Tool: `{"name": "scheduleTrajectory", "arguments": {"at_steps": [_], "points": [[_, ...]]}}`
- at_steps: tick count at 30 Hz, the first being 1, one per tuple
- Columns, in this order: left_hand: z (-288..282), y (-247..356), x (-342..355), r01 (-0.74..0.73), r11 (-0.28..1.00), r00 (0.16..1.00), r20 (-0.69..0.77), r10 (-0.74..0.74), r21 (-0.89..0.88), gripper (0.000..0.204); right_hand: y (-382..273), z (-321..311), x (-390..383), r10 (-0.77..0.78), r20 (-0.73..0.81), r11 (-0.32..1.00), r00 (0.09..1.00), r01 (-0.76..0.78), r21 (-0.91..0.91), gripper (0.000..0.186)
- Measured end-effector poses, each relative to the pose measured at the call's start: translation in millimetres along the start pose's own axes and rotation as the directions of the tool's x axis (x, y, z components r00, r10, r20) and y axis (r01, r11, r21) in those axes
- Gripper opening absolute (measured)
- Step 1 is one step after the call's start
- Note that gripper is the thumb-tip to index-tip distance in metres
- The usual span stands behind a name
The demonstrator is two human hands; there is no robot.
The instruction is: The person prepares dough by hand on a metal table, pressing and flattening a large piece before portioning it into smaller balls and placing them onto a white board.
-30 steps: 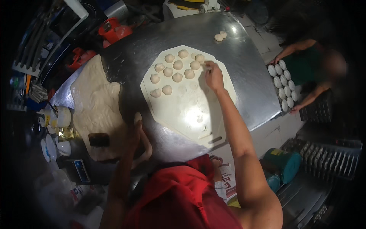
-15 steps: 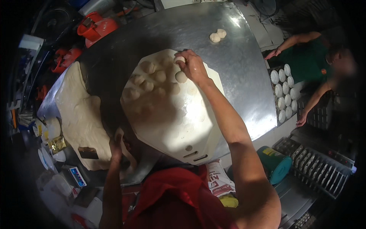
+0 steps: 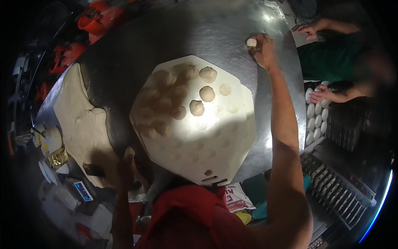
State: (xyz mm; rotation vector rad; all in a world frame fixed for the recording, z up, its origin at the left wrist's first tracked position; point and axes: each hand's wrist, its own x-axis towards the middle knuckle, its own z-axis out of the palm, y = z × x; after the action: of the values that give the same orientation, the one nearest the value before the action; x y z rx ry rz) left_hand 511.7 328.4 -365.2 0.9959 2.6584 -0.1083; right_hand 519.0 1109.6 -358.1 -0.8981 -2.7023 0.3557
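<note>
Near the back right of the steel table, my right hand (image 3: pixel 263 50) has its fingers closed on a small piece of pale dough (image 3: pixel 251 42). At the lower left, my shadowed left hand (image 3: pixel 127 166) grips a loose end of dough (image 3: pixel 129 152) beside a large, spread-out dough slab (image 3: pixel 81 120). Between my hands lies a cream octagonal board (image 3: pixel 232 137) marked with round rings. Several dough balls (image 3: pixel 207 94) sit on its upper half, partly in shadow.
A co-worker in green (image 3: pixel 331 62) has one hand over white fluted moulds (image 3: pixel 311 112) at the right. Red containers (image 3: pixel 93 18) line the back left, tubs (image 3: pixel 53 137) and a scale (image 3: pixel 81 191) the left. A metal rack (image 3: pixel 340 191) stands lower right.
My right hand has moved from a dough ball on the board up and right to the loose dough pieces. The co-worker's lower hand has moved up onto the moulds.
</note>
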Motion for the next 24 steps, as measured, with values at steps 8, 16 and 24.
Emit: {"name": "scheduleTrajectory", "arguments": {"at_steps": [8, 16, 24], "points": [[-143, 120, 97, 0.062, 0.598, 0.988, -0.035, -0.15, -0.799, 0.037, -205, -64, -181, -0.17, 0.432, 0.675, 0.886, -0.214, 0.706, 0.049], [-177, 215, 132, 0.204, -0.099, 0.977, 0.195, 0.091, -0.974, 0.029, -210, -84, -245, -0.177, 0.458, 0.522, 0.871, -0.311, 0.794, 0.034], [-122, 193, 95, 0.216, 0.274, 0.973, 0.229, 0.017, -0.937, 0.028, -136, -41, -193, 0.136, 0.203, 0.811, 0.97, -0.227, 0.539, 0.032]]}}
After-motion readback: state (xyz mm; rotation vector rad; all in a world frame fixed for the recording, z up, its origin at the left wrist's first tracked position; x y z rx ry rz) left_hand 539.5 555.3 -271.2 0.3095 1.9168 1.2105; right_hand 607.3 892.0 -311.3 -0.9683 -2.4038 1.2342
